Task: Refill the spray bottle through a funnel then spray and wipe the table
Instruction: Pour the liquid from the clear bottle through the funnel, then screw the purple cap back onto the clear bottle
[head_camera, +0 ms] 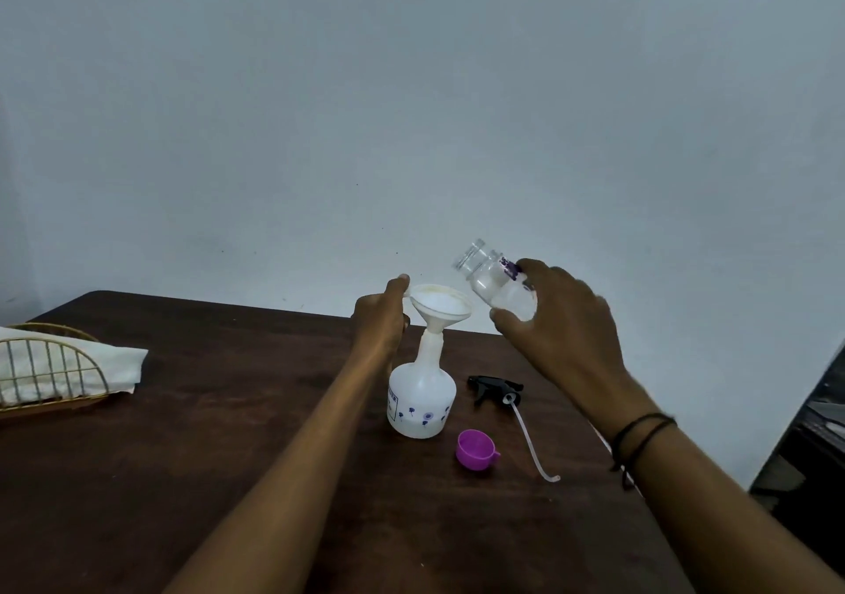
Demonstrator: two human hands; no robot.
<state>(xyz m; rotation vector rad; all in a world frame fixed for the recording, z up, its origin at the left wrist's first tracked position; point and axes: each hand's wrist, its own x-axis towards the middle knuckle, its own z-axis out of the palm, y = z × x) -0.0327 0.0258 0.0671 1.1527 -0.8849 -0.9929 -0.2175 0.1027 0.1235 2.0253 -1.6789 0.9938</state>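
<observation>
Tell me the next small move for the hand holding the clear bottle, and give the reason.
Probably tip the clear bottle further so its mouth comes over the funnel and pours. The right hand holds it tilted beside the funnel, uncapped, with liquid inside; no stream is visible. The left hand grips the funnel's rim, steadying it in the spray bottle neck.
</observation>
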